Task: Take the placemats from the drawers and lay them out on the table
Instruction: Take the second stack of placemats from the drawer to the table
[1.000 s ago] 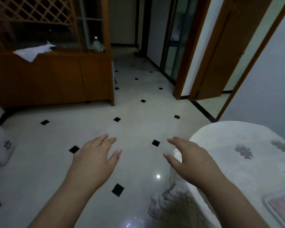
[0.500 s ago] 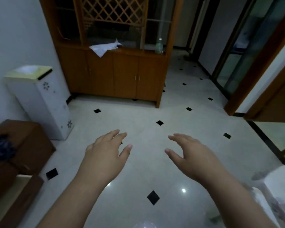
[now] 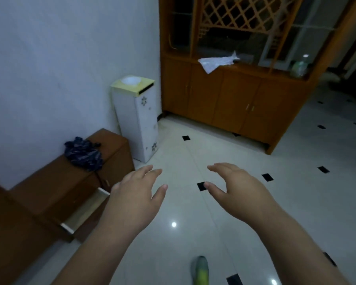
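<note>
A low brown cabinet stands against the wall at the left, with one drawer pulled partly out; its pale inside shows and no placemat is visible in it. My left hand hovers just right of that drawer, fingers relaxed and spread, holding nothing. My right hand is held out over the floor at the same height, also empty with loosely bent fingers. The table is out of view.
A dark blue cloth lies on the brown cabinet. A tall white box with a yellow lid stands beside it. A large wooden cupboard with a white paper fills the back. A green shoe shows on the tiled floor.
The view has swung left, away from the white-clothed table, bringing the brown cabinet and its open drawer into sight. Both hands stay empty and held out in front.
</note>
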### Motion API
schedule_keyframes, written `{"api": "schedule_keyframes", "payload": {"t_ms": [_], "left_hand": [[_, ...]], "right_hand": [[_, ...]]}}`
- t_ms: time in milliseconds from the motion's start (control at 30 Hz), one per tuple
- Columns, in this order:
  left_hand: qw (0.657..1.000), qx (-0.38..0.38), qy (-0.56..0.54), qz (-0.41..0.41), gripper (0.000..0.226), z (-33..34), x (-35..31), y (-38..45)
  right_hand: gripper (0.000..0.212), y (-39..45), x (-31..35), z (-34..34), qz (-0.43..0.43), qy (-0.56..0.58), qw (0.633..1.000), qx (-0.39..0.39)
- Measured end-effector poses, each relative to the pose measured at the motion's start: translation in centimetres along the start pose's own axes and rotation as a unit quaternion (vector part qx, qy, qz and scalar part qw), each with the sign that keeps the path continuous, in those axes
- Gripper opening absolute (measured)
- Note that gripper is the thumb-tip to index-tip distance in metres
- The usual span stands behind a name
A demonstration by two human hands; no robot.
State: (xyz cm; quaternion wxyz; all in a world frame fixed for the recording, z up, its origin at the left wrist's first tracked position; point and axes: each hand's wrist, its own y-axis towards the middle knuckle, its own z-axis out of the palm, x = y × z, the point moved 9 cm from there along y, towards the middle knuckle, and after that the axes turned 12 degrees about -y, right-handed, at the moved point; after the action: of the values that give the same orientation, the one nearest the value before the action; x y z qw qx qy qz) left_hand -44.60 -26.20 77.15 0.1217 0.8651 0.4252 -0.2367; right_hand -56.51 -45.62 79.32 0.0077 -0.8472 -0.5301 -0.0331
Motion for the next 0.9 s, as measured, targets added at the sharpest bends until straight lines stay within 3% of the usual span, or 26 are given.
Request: {"api": "schedule_keyframes", "payload": {"t_ms": [433, 633, 900], "left_hand": [[0.973, -0.135, 0.020, -0.186, 0.055, -7.1, 10.2, 10.2], [0.937, -0.201, 0.016, -0.285, 0.052, -9.5, 15.4, 9.3], [0.892, -0.218, 0.003, -0.397, 0.053, -10.1, 24.9, 7.1]], "right_hand": [[0.053, 22.9, 12.2, 1.0, -0.251, 0.020, 0.968, 0.012], [0.053, 28.8, 20.1, 2.7, -0.362, 0.026, 0.931, 0.029], [0.053, 31.9, 31.4, 7.4, -0.456, 0.031, 0.886, 0.081]]}}
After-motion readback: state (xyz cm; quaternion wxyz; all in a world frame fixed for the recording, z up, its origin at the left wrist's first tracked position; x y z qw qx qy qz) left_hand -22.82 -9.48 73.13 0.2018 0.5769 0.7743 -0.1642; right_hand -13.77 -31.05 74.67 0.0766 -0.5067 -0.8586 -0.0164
